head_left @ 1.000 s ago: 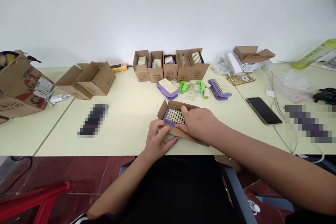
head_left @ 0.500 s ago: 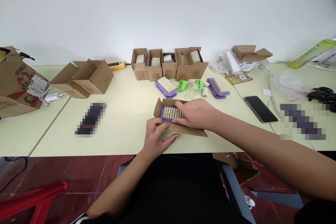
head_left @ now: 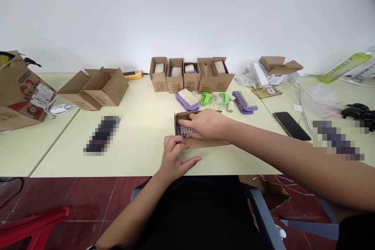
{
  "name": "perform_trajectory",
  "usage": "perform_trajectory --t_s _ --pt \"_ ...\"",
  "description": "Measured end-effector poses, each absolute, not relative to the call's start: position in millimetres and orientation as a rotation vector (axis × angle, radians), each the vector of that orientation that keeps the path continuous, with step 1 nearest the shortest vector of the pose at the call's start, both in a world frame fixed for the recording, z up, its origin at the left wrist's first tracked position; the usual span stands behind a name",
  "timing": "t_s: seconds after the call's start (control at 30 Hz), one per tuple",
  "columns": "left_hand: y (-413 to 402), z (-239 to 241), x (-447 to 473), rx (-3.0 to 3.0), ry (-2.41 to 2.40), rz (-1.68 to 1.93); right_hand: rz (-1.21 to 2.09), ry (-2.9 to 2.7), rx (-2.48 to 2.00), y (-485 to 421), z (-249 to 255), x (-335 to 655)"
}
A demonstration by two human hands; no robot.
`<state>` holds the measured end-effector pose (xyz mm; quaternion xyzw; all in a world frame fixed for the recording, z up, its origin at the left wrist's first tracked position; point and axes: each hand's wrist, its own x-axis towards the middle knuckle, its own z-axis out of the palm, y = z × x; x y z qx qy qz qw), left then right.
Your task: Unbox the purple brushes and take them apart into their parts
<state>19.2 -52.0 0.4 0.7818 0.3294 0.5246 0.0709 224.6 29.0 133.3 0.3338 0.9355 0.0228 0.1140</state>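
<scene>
Brown cardboard box sits mid-worktop, w/ purple brush lying bristles-up inside, mostly under R hand, its visible end toward the box's 9 o'clock side. R hand's fingers are spread apart across the bristles, not clamped. L hand is at the box's 6 o'clock edge, fingers curled against the flap; can't tell if they grip. Risks: flap could fold unevenly & snag bristles if pressed off-square; box could skid on the smooth top. Loose brushes and green clips at 12 o'clock could get knocked.
</scene>
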Motion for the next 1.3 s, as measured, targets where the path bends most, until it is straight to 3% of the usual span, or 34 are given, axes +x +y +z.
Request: perform_trajectory --t_s 0.37,1.03,1.3 --pt "-52.4 5.6 20.0 2.29 1.206 1.731 0.119 2.832 0.864 24.6 122.1 221.6" --pt "-50.1 -2.2 21.1 2.208 1.256 1.57 0.006 2.925 0.916 26.4 122.1 220.3" --pt "-49.8 -4.3 18.9 2.127 1.245 1.511 -0.097 2.838 1.152 15.7 116.6 214.8"
